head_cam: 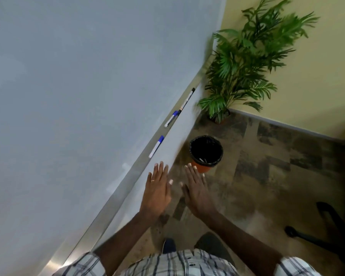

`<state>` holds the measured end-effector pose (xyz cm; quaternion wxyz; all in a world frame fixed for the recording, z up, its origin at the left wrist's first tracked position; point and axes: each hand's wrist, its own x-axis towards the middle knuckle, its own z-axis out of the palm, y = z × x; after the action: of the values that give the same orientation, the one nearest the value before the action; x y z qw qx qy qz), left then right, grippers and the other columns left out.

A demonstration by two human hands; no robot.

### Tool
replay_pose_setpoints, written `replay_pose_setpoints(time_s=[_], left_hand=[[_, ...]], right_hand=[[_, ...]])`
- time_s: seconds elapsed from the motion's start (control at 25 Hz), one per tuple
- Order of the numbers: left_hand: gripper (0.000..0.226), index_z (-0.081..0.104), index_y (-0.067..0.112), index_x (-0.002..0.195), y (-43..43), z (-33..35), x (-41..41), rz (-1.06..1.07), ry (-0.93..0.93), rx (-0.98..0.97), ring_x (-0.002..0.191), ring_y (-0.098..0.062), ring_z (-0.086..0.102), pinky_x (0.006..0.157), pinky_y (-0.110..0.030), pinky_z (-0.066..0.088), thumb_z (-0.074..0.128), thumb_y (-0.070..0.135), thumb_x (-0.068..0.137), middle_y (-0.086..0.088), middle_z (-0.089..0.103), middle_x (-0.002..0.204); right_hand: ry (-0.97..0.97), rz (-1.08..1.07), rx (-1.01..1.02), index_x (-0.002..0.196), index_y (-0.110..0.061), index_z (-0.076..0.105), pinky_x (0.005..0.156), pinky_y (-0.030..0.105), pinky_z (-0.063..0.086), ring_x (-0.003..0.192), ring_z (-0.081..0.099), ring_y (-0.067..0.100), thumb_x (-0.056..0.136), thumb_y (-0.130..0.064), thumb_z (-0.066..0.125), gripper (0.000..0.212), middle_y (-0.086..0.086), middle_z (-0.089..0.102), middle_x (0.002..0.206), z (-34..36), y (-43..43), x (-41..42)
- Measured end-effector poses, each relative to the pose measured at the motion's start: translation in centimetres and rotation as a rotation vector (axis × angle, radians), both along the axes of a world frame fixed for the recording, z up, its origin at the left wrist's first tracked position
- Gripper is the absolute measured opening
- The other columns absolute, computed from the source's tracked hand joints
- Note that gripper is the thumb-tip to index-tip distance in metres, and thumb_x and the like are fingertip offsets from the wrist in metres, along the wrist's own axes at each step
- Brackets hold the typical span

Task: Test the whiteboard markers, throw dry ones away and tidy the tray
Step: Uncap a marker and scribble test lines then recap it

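A large whiteboard [72, 86] fills the left side, with a metal tray [127, 186] running along its lower edge. Three markers lie on the tray: a blue-capped marker [156, 146] nearest my hands, a second blue marker [171, 118] further along, and a black marker [187, 98] beyond it. My left hand [157, 190] is flat with fingers extended, just beside the tray and below the nearest marker. Beside it, over the floor, my right hand [197, 192] is flat too. Both hands hold nothing.
An orange bin [202, 168] with a black liner stands on the floor under the tray; something pale lies inside. A potted palm [245, 62] fills the corner. A black chair base [317, 232] is at the right. My shoes show below.
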<state>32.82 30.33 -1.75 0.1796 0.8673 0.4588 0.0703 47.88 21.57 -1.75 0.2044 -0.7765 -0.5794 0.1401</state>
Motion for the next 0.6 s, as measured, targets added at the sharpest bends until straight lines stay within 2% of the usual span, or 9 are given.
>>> replay_pose_setpoints(time_s=[0.08, 0.16, 0.24, 0.32, 0.4, 0.44, 0.52, 0.6], left_hand=[[0.071, 0.007, 0.024, 0.164, 2.9, -1.0, 0.9, 0.037, 0.046, -0.03, 0.158, -0.019, -0.011, 0.131, -0.046, 0.003, 0.013, 0.055, 0.101, 0.005, -0.011, 0.169], [0.073, 0.005, 0.024, 0.165, 4.9, -1.8, 1.3, 0.086, 0.098, -0.037, 0.158, -0.02, -0.012, 0.131, -0.046, 0.001, 0.01, 0.058, 0.1, 0.003, -0.011, 0.172], [0.078, 0.002, 0.025, 0.165, 7.1, -2.3, 2.4, 0.121, 0.148, -0.054, 0.159, -0.021, -0.013, 0.13, -0.045, -0.004, 0.003, 0.063, 0.096, 0.002, -0.013, 0.172], [0.073, 0.001, 0.024, 0.165, 9.3, -2.5, 4.0, 0.171, 0.171, -0.093, 0.159, -0.022, -0.013, 0.129, -0.043, -0.006, 0.009, 0.06, 0.102, 0.002, -0.014, 0.172], [0.066, 0.001, 0.022, 0.165, 10.9, -3.1, 5.2, 0.256, 0.169, -0.121, 0.159, -0.022, -0.013, 0.13, -0.044, -0.003, 0.018, 0.052, 0.108, 0.001, -0.012, 0.172], [0.066, 0.002, 0.021, 0.165, 11.4, -3.2, 5.7, 0.288, 0.159, -0.129, 0.159, -0.022, -0.012, 0.131, -0.047, 0.001, 0.016, 0.051, 0.109, 0.0, -0.011, 0.172], [0.073, 0.005, 0.019, 0.165, 12.2, -3.3, 6.7, 0.334, 0.148, -0.142, 0.16, -0.024, -0.01, 0.13, -0.05, 0.009, 0.003, 0.056, 0.102, -0.003, -0.009, 0.172], [0.073, 0.005, 0.018, 0.164, 12.4, -3.4, 7.7, 0.373, 0.158, -0.172, 0.16, -0.025, -0.008, 0.13, -0.049, 0.009, 0.004, 0.056, 0.101, -0.005, -0.008, 0.172]], right_hand=[[0.015, 0.053, -0.012, 0.16, -0.02, 0.009, 0.125, 0.039, -0.004, 0.154, -0.009, 0.012, 0.109, -0.044, 0.025, 0.059, -0.006, -0.003, 0.167, -0.4, 2.8, 1.3], [0.021, 0.082, -0.021, 0.16, -0.02, 0.011, 0.123, 0.037, -0.007, 0.153, -0.008, 0.011, 0.108, -0.047, 0.023, 0.06, -0.005, 0.0, 0.166, -1.3, 5.4, 2.3], [0.028, 0.152, -0.042, 0.16, -0.019, 0.011, 0.123, 0.037, -0.006, 0.153, -0.005, 0.014, 0.104, -0.055, 0.011, 0.067, -0.002, 0.003, 0.167, -2.2, 8.5, 3.4], [0.026, 0.278, -0.054, 0.159, -0.018, 0.008, 0.124, 0.041, -0.002, 0.154, -0.003, 0.018, 0.097, -0.063, -0.005, 0.078, 0.001, 0.002, 0.167, -2.8, 12.0, 4.7], [-0.015, 0.409, -0.084, 0.157, -0.019, -0.001, 0.125, 0.044, 0.0, 0.153, -0.006, 0.021, 0.091, -0.066, -0.018, 0.083, 0.001, -0.004, 0.166, -3.5, 15.1, 6.2], [-0.027, 0.465, -0.096, 0.157, -0.019, -0.003, 0.126, 0.045, 0.001, 0.154, -0.007, 0.022, 0.091, -0.065, -0.019, 0.081, 0.001, -0.005, 0.166, -3.7, 16.7, 7.1], [-0.048, 0.557, -0.104, 0.159, -0.016, 0.004, 0.126, 0.048, 0.009, 0.155, -0.001, 0.024, 0.1, -0.057, -0.005, 0.072, 0.004, 0.003, 0.167, -4.0, 20.0, 8.7], [-0.08, 0.642, -0.131, 0.16, -0.014, 0.01, 0.125, 0.049, 0.011, 0.155, 0.002, 0.024, 0.103, -0.05, 0.007, 0.067, 0.005, 0.006, 0.167, -4.4, 22.5, 10.1]])
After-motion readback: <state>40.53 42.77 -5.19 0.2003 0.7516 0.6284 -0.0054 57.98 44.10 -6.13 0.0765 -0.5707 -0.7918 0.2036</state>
